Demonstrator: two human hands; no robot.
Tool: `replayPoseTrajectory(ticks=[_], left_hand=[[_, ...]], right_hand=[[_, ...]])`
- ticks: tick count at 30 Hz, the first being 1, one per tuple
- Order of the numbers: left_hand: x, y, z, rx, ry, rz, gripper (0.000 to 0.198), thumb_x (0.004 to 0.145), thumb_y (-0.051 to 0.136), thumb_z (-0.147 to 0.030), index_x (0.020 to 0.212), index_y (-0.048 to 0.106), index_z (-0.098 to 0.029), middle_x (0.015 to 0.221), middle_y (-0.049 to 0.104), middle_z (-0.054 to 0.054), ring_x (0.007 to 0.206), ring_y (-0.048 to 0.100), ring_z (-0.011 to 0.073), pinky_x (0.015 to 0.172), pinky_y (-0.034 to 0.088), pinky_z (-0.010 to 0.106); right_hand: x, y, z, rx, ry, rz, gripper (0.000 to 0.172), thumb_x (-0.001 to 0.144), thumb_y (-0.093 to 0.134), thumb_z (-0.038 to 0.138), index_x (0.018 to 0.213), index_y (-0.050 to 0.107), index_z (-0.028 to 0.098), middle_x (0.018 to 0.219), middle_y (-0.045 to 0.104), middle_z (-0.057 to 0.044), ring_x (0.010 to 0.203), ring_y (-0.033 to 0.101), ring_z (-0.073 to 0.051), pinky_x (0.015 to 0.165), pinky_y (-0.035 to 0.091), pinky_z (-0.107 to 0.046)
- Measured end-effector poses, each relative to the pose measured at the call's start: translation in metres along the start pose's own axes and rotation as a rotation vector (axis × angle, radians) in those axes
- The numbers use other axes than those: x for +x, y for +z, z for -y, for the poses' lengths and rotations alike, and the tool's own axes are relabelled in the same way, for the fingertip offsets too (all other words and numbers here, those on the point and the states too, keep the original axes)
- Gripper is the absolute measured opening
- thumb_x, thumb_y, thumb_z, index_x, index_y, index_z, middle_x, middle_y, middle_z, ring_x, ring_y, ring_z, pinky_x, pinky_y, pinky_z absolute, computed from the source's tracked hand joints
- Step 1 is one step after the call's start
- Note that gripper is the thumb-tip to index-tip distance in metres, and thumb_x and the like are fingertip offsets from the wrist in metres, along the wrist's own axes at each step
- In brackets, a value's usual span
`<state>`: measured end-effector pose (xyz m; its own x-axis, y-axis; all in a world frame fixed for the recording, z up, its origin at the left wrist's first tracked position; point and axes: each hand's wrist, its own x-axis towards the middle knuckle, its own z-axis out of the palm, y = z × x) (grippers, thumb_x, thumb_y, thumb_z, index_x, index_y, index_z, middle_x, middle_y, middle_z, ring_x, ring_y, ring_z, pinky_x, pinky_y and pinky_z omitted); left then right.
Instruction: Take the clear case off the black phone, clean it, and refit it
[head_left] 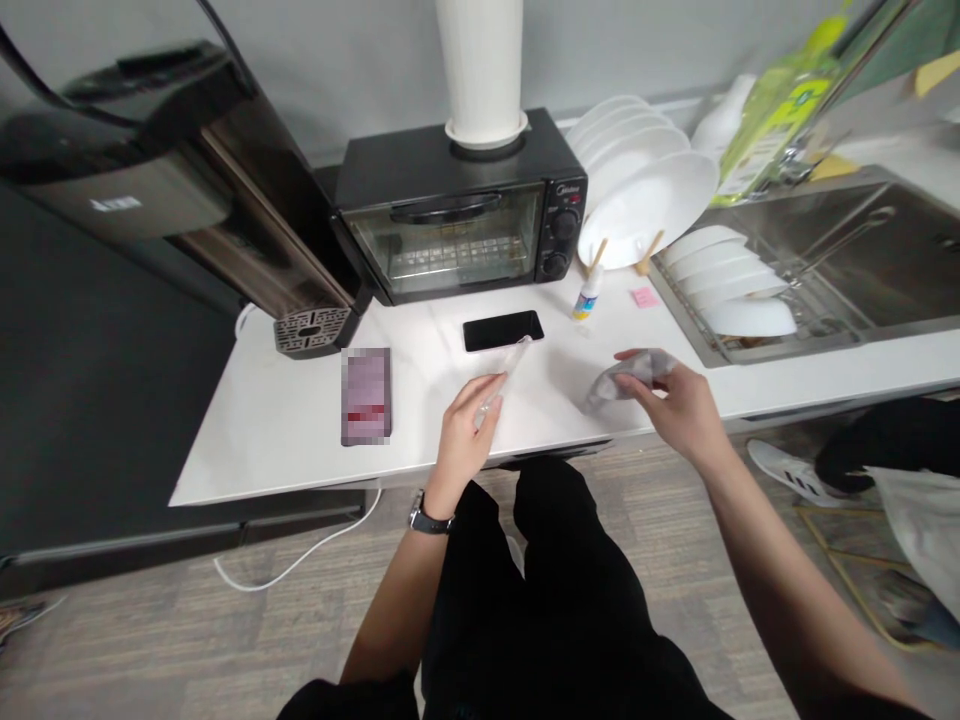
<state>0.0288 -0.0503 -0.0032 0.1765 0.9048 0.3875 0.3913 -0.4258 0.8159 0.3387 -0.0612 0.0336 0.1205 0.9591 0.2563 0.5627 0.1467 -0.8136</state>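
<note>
Squinting at the clear strip [504, 378]: see-through, hard to make out, pinched in the left hand [465, 440] near the table's [285, 450] front edge. Over by the same edge, the right hand [679, 405], palm down with wrist bent, clamps a crumpled cloth [626, 382]. A black phone [502, 330] lies just beyond; a pixelated phone [366, 395] sits further left.

Two hands [465, 435] [675, 400]; two phones [502, 330] [366, 395]; one toaster oven [450, 205]; one bottle [587, 297]; one pink note [643, 296]; one cloth [621, 380]; one clear film [506, 370].
</note>
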Motion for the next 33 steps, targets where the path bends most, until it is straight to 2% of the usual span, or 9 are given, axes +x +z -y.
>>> replayPoseTrajectory(ticks=[4,6,11,15,19,24,29,31,33], left_hand=[[0.001,0.001,0.009,-0.088,-0.003,0.035,0.039,0.111,0.056,-0.038,0.139,0.078,-0.023,0.148,0.076,0.011,0.141,0.071,0.0267,0.125,0.055,0.044],[0.001,0.001,0.012,-0.117,-0.019,0.065,0.040,0.111,0.057,-0.038,0.141,0.077,-0.022,0.152,0.074,0.010,0.144,0.069,0.0270,0.128,0.053,0.046],[-0.002,0.001,0.012,-0.174,-0.077,0.101,0.041,0.110,0.058,-0.036,0.143,0.076,-0.023,0.149,0.075,0.006,0.143,0.070,0.0273,0.129,0.053,0.047],[-0.003,0.002,0.011,-0.204,-0.077,0.114,0.041,0.110,0.058,-0.033,0.143,0.076,-0.019,0.149,0.075,0.008,0.142,0.070,0.0264,0.128,0.052,0.045],[-0.002,0.004,0.014,-0.188,-0.074,0.127,0.037,0.107,0.062,-0.031,0.137,0.080,-0.021,0.145,0.078,0.007,0.136,0.074,0.0272,0.122,0.057,0.042],[-0.002,0.004,0.019,-0.081,-0.151,0.131,0.025,0.100,0.064,-0.027,0.090,0.085,-0.018,0.099,0.089,0.007,0.091,0.084,0.0281,0.092,0.067,0.039],[-0.002,0.004,0.017,-0.152,-0.130,0.145,0.031,0.105,0.061,-0.038,0.119,0.085,-0.022,0.129,0.085,0.009,0.124,0.079,0.0307,0.110,0.062,0.042],[-0.002,0.003,0.019,-0.143,-0.141,0.139,0.030,0.105,0.061,-0.037,0.109,0.086,-0.020,0.117,0.087,0.010,0.116,0.082,0.0307,0.105,0.064,0.042],[-0.003,0.003,0.021,-0.104,-0.166,0.120,0.030,0.102,0.061,-0.032,0.087,0.083,-0.018,0.091,0.087,0.009,0.093,0.084,0.0295,0.089,0.067,0.039]], right_hand=[[-0.005,-0.011,0.009,-0.084,-0.224,-0.005,0.025,0.106,0.067,0.045,0.111,0.085,0.029,0.117,0.083,-0.008,0.113,0.077,-0.032,0.105,0.061,-0.051],[-0.006,-0.016,0.017,-0.125,-0.277,0.018,0.025,0.106,0.069,0.045,0.119,0.085,0.031,0.125,0.081,-0.009,0.120,0.075,-0.032,0.110,0.059,-0.052],[-0.003,-0.024,0.021,-0.044,-0.165,0.140,0.046,0.101,0.074,0.056,0.137,0.078,0.028,0.139,0.078,-0.011,0.131,0.071,-0.034,0.118,0.053,-0.054],[-0.007,-0.020,0.030,0.113,-0.185,0.094,0.048,0.110,0.059,0.056,0.145,0.074,0.027,0.152,0.072,-0.012,0.147,0.062,-0.035,0.127,0.046,-0.053],[-0.019,0.021,0.057,0.044,-0.405,0.224,0.051,0.109,0.062,0.047,0.158,0.063,0.033,0.154,0.072,-0.007,0.145,0.066,-0.034,0.129,0.048,-0.057],[-0.018,0.089,0.053,-0.177,-0.613,0.511,0.067,0.101,0.073,0.047,0.165,0.052,0.044,0.159,0.067,0.002,0.149,0.063,-0.032,0.132,0.047,-0.058],[-0.008,0.107,0.018,-0.248,-0.525,0.316,0.082,0.103,0.071,0.043,0.176,0.036,0.031,0.172,0.051,-0.006,0.162,0.046,-0.037,0.136,0.040,-0.063],[-0.016,0.111,0.018,-0.236,-0.552,0.334,0.084,0.102,0.071,0.045,0.176,0.034,0.031,0.174,0.048,-0.006,0.164,0.043,-0.038,0.136,0.040,-0.064],[-0.026,0.117,0.023,-0.226,-0.604,0.444,0.084,0.101,0.074,0.048,0.175,0.036,0.036,0.172,0.051,-0.002,0.162,0.045,-0.036,0.136,0.042,-0.062]])
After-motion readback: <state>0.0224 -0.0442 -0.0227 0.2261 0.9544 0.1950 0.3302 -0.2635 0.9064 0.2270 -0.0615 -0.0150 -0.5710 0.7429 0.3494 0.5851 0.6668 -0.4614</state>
